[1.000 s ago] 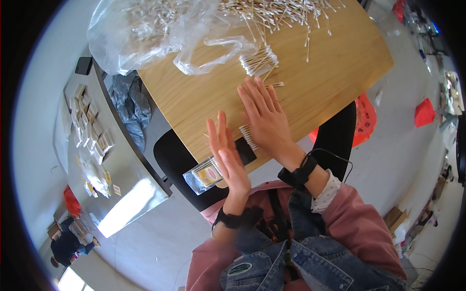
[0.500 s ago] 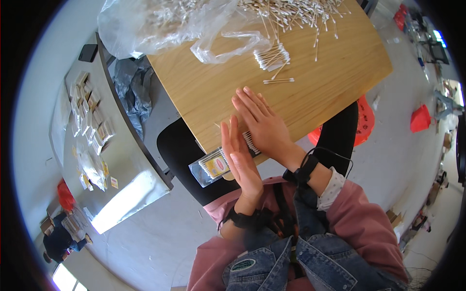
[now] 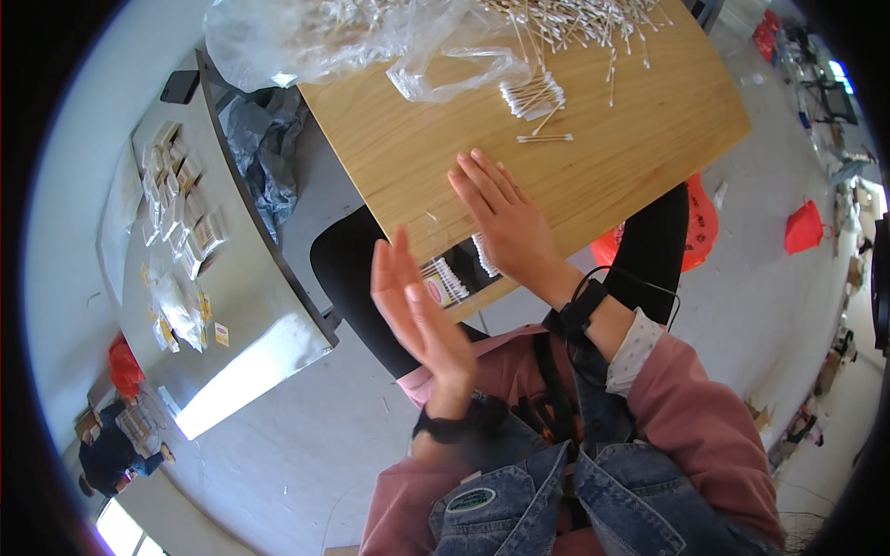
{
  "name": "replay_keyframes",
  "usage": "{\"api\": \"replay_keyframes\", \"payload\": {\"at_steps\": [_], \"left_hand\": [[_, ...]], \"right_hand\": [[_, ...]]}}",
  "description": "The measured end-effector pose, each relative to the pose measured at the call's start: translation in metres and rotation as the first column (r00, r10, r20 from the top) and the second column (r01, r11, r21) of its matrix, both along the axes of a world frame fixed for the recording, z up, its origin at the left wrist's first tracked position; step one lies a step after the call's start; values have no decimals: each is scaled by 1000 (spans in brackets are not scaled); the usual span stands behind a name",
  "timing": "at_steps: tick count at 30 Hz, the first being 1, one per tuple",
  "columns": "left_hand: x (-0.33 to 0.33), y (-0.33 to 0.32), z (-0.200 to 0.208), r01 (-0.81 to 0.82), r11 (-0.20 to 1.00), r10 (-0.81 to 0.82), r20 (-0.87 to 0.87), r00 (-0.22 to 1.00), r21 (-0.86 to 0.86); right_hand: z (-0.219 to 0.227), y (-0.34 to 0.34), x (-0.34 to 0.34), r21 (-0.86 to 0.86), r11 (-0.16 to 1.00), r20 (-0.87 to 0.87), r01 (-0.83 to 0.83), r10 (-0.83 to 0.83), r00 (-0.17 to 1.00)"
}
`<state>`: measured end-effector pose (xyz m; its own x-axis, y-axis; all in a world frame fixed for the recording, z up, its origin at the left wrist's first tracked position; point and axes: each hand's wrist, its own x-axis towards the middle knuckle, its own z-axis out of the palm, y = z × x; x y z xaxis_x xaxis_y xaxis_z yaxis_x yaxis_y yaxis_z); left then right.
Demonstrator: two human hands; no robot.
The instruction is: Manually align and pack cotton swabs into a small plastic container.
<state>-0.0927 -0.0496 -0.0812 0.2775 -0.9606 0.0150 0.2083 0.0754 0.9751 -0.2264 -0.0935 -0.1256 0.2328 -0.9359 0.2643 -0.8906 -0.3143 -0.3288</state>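
Note:
Both my hands are at the near left edge of the wooden table, their fingers stretched out. My left hand, slightly blurred, is at the left end of a pack of cotton swabs with a yellow label. Part of that pack is hidden behind the hand. My right hand is over the tabletop, its palm edge beside another row of white-tipped swabs. Farther up lies a small bundle of cotton swabs, with a loose swab just below it.
A heap of loose swabs and a clear plastic bag cover the far side of the table. To the left, a side table bears several packed boxes and a dark phone. A person is at the far left.
My left hand has moved left, widening the gap from my right hand. The labelled pack now shows farther right, between the hands. The whole view has shifted slightly.

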Motion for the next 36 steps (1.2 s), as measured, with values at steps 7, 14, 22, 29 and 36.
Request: {"api": "replay_keyframes", "payload": {"at_steps": [7, 14, 22, 29, 36], "left_hand": [[72, -12, -31, -45, 944, -243, 780, 577, 328], [57, -17, -48, -104, 931, -185, 695, 694, 351], [60, -15, -61, -22, 928, -185, 512, 839, 372], [57, -15, -48, -15, 930, -205, 554, 807, 367], [58, -15, -46, -36, 957, -187, 705, 685, 289]], "right_hand": [[6, 1, 14, 29, 1000, 14, -3, 3, 1000], [4, 3, 22, 19, 1000, 17, 4, -4, 1000], [3, 4, 35, 37, 998, 19, -43, 42, 999], [8, 5, 44, 71, 994, 62, -77, 73, 995], [8, 7, 54, 88, 989, 194, -115, 97, 976]]}}
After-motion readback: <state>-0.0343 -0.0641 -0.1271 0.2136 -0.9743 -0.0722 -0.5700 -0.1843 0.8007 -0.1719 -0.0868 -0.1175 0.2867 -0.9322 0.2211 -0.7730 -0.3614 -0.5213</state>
